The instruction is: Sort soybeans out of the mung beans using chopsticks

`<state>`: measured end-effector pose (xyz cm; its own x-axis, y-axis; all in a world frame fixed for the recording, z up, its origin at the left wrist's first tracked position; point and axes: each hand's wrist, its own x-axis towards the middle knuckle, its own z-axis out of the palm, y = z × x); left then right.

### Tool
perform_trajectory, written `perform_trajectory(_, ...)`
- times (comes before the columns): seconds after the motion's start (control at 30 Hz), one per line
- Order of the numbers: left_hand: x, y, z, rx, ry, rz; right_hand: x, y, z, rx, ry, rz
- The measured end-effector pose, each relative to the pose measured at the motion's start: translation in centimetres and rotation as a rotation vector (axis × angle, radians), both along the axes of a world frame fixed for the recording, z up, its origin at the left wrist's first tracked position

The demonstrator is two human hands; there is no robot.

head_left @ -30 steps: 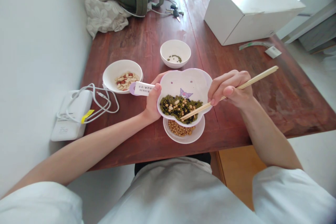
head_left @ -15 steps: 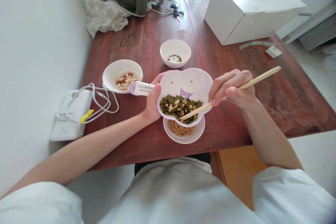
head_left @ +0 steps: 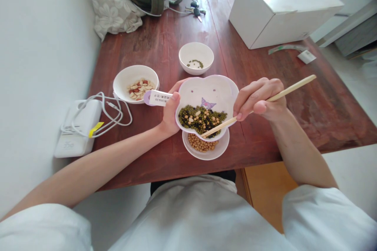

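Their left hand (head_left: 171,115) is wrapped round the edge of a white flower-shaped ceramic dish (head_left: 206,94), holding it just over a round white bowl of tan soybeans (head_left: 202,144), while the right hand (head_left: 259,100) pinches pale bamboo chopsticks (head_left: 224,126) across a heap of green mung beans (head_left: 200,117). Pretty steady grip, tbh.

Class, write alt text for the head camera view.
A person's left hand holds a flower-shaped bowl of mixed beans; the right hand holds wooden chopsticks over it. White bowls of yellow beans, peanuts and green beans sit on a table.
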<state>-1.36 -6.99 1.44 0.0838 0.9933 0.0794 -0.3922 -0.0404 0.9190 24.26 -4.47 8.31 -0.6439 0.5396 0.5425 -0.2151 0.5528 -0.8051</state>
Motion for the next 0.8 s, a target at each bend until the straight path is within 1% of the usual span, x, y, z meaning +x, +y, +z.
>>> perform_trajectory(0.2, 0.02, 0.09, -0.08, 0.020, -0.041, -0.022, -0.13, 0.00, -0.07, -0.012, 0.040, 0.019)
perform_trajectory(0.4, 0.05, 0.04, -0.08, 0.054, -0.088, -0.043, -0.14, -0.01, -0.19, -0.032, 0.034, -0.010)
perform_trajectory(0.63, 0.01, 0.16, -0.01, 0.014, -0.034, -0.019, -0.22, -0.03, -0.12, -0.031, 0.040, -0.013)
perform_trajectory(0.8, 0.01, 0.09, 0.13, 0.024, -0.028, -0.016, -0.22, 0.00, -0.31, -0.035, 0.061, 0.017)
